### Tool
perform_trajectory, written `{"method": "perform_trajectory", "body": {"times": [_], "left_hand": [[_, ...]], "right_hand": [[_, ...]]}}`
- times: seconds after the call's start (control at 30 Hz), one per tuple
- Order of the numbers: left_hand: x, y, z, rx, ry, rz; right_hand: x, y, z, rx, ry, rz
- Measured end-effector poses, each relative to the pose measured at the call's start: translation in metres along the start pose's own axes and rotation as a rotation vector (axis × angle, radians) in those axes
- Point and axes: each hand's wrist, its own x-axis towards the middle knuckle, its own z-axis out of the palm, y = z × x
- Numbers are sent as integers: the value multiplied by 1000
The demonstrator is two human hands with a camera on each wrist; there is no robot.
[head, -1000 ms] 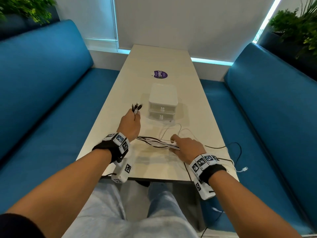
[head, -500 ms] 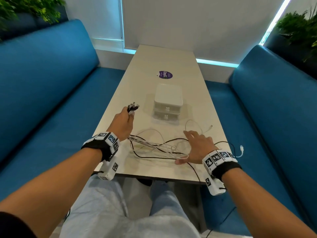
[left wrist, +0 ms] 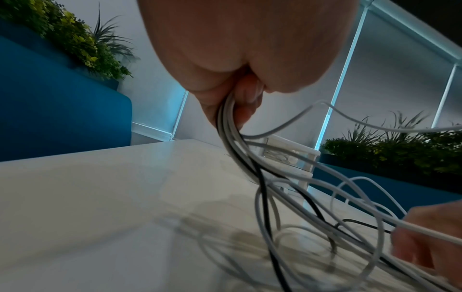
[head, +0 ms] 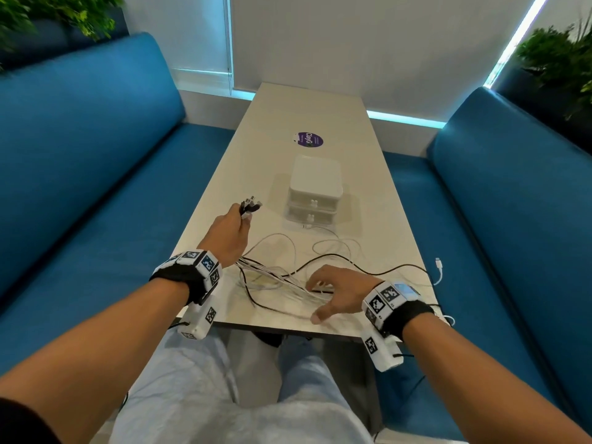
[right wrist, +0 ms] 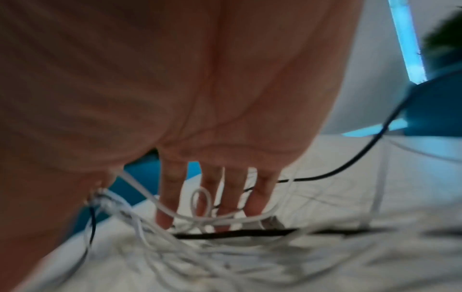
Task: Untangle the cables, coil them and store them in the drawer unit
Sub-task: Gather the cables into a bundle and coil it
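Several white and black cables [head: 282,277] lie in loose tangled loops on the near end of the white table [head: 288,100]. My left hand [head: 242,217] grips a bundle of their ends, and the plugs [head: 251,203] stick up past my fingers. The left wrist view shows the strands [left wrist: 265,177] fanning down from that fist [left wrist: 240,94]. My right hand [head: 320,298] hovers over the tangle near the front edge. Its spread straight fingers [right wrist: 171,189] reach down among the cables [right wrist: 200,219]. The white two-drawer unit [head: 315,187] stands behind, both drawers closed.
A white plug [head: 439,262] lies at the table's right edge, where a black cable runs off. A purple sticker [head: 309,139] sits beyond the drawer unit. Blue benches flank the table on the left [head: 96,155] and right [head: 512,187]. My knees are under the near edge.
My right hand let go of the stretched bundle, swung out to the right, then came back onto the tangle. The cables have slackened into wide loops. My left hand keeps the plug ends raised.
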Motion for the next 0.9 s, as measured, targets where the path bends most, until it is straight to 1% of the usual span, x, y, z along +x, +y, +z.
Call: {"method": "perform_trajectory", "body": {"times": [0.07,0.17,0.27,0.33,0.43,0.47,0.5,0.6,0.67,0.77,0.9], "left_hand": [[2,-3,-1,6,3,0],[5,-7,1,10,2,-6],[5,-7,3,10,-5,-5],[4,-7,2,7,-3,-1],[2,-8,1,4,2,2],[1,-8,1,2,1,4],[0,-7,2,-2,0,5],[0,-7,4,-20,-4,13],[0,-6,6,-21,-4,20],[-1,-3,5,-22,-1,32],[-2,-5,0,11,-20,41]], "right_hand": [[-3,-1,-4,157,-8,45],[-4,-9,-7,325,16,37],[-1,-17,-7,348,44,15],[3,-20,-4,373,86,-1],[15,-19,-1,608,194,42],[18,-20,0,629,231,53],[20,-21,1,587,262,52],[27,-24,3,240,286,16],[30,-32,4,135,274,-19],[37,-48,8,75,252,-83],[35,-54,11,148,298,-172]]}}
